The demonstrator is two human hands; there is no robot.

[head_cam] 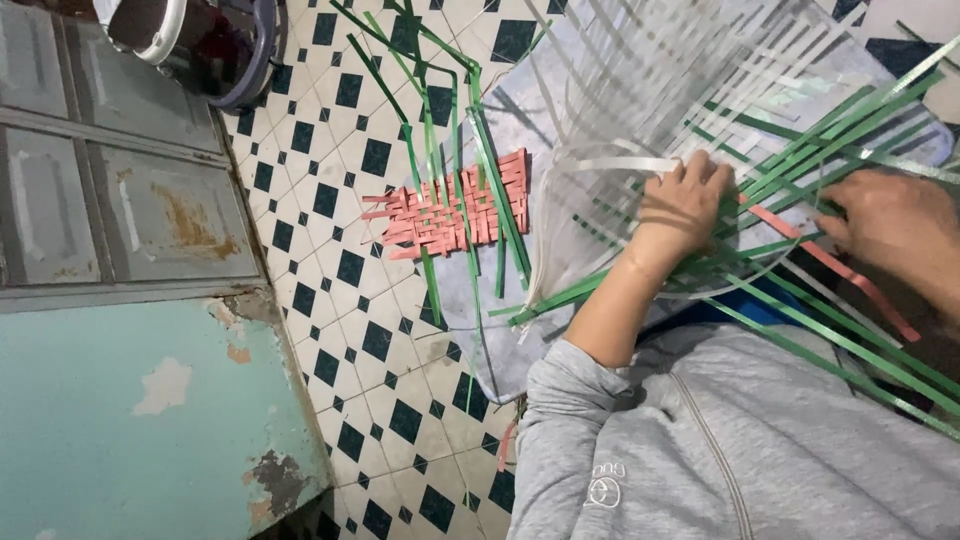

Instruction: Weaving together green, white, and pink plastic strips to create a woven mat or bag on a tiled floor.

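Head view: the left hand (pixel 685 205) presses flat, fingers spread, on the white strips (pixel 640 90) and green strips (pixel 800 140). At its 3 o'clock, the right hand (pixel 885 225) pinches a pink strip (pixel 835 265). A pink mat (pixel 450 212) lies on the floor (pixel 340 330) at 9 o'clock.

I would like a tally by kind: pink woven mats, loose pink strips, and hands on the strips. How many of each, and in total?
Pink woven mat: 1
Loose pink strips: 2
Hands, left hand and right hand: 2
Total: 5
The green strips and white strips overlap too much to count.
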